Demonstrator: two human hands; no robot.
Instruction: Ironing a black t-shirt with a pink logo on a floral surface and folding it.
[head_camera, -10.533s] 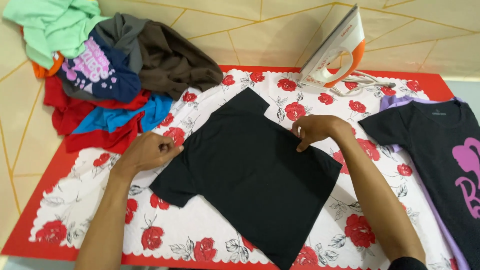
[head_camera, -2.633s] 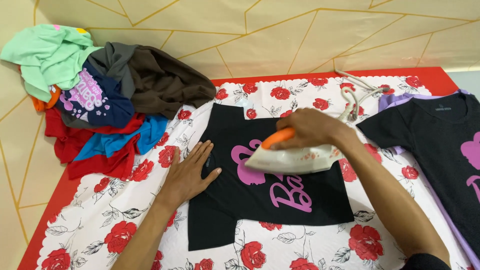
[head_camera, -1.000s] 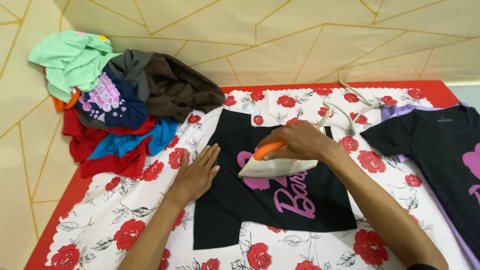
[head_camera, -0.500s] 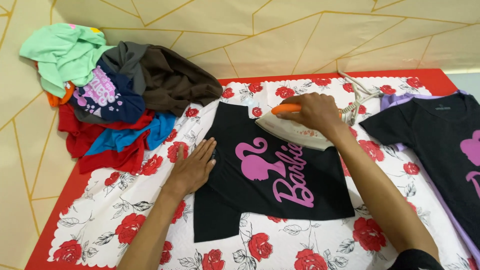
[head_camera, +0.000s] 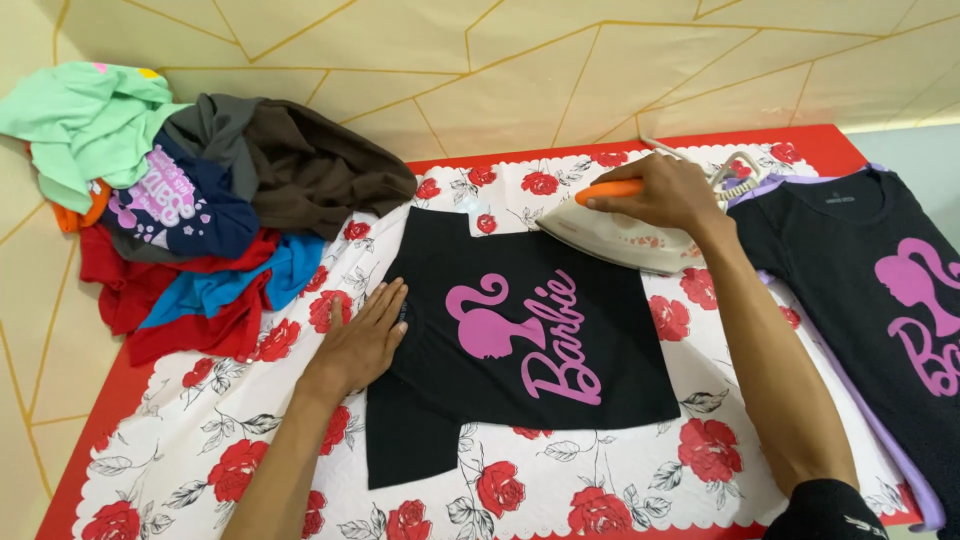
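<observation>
Our two forearms run bare from elbow to wrist, with no watch or bracelet showing on either. At our right elbow sits the edge of a black sleeve (head_camera: 825, 505), pushed up, with a small white marking near its hem. Our left hand (head_camera: 362, 335) and right hand (head_camera: 665, 190) wear no gloves.

A black T-shirt (head_camera: 520, 350) with a pink print is spread flat on a rose-patterned cloth (head_camera: 200, 450) covering the red worktop (head_camera: 95, 410). Its left edge is pressed down by the flat left hand (head_camera: 362, 338). An orange-handled white iron (head_camera: 625, 232) is gripped by the right hand (head_camera: 660, 190) at the shirt's far right corner. A heap of clothes (head_camera: 190, 200) is piled far left; a second black shirt (head_camera: 880, 290) is laid at right.
</observation>
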